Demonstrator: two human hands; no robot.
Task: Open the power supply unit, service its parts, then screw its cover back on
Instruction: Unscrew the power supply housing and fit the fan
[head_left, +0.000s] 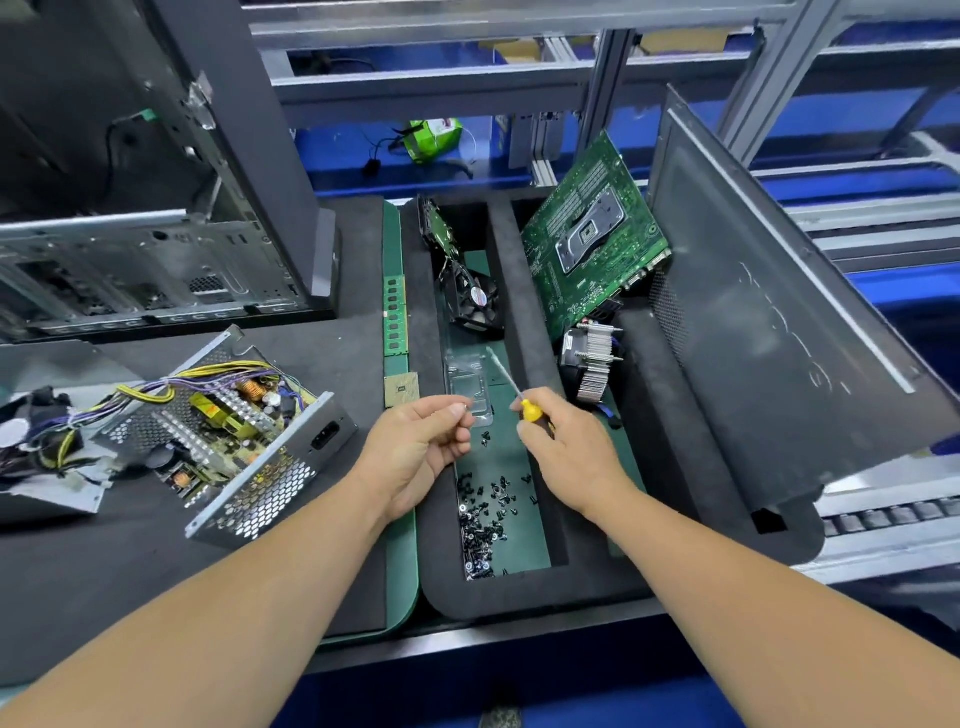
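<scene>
The power supply unit (228, 431) lies open, cover off, circuit board and coils exposed, well to the left of both hands and slightly nearer the person than the fingertips. Its long axis runs diagonally, from the far-left cable bundle (47, 436) toward the near-right perforated corner. The left hand (415, 447) is the nearer one; its thumb and forefinger are pinched together, apparently on a small screw, though blur prevents confirmation. The right hand (563, 447) grasps a yellow-handled screwdriver (511, 387), shaft pointing away and leftward. Both hands hover above the foam tray (524, 291), directly over loose screws (488, 509). Judgement: any next move on the unit requires a leftward reach, left hand leading.
</scene>
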